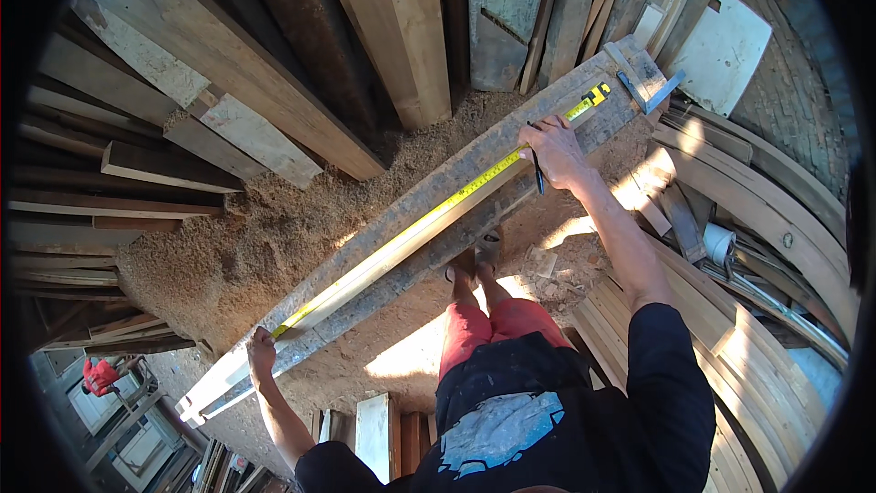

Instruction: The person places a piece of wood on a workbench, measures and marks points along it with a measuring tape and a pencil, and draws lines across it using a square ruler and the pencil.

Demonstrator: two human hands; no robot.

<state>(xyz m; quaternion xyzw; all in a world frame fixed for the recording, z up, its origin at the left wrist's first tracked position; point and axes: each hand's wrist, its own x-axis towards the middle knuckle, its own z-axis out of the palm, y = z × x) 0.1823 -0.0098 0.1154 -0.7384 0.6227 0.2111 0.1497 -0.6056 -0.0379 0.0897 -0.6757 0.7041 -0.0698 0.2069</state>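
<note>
A yellow tape measure blade runs extended along a long pale board, which lies slantwise on a grey, worn workbench. My left hand is closed at the blade's near-left end, with its fingertips pinched on the tape there. Toward the far right, my right hand rests on the board and tape. A dark, slim pencil or pen sticks down from its bent fingers. Beyond that hand the yellow-and-black tape measure case lies on the bench, touched by neither hand.
A blue metal bracket-like piece sits at the bench's far right end. Boards lean behind a sawdust heap. Stacked planks lie to my right, near a white cylinder. A red object stands far left.
</note>
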